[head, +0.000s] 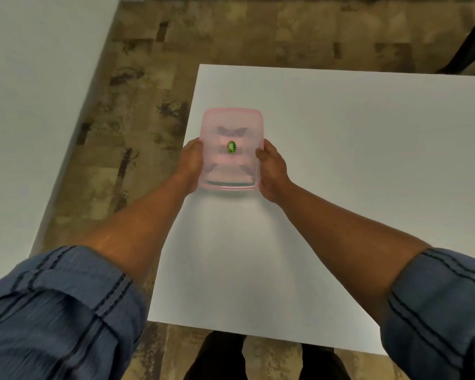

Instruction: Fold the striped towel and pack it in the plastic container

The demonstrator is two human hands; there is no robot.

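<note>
A pink translucent plastic container point(232, 124) with its lid on sits near the left edge of the white table point(354, 160). A green oval sticker point(231, 147) marks the middle of the lid. Through the lid I make out a folded cloth with dark bands point(231, 171), blurred by the plastic. My left hand point(191, 160) grips the container's left side. My right hand point(272, 167) grips its right side. Both forearms reach in from rolled blue sleeves.
A second white surface point(39, 91) stands to the left across a gap of brown patterned floor point(137, 127). A dark object point(472, 45) shows at the top right corner. The table's near edge lies just in front of my dark shoes point(220, 357).
</note>
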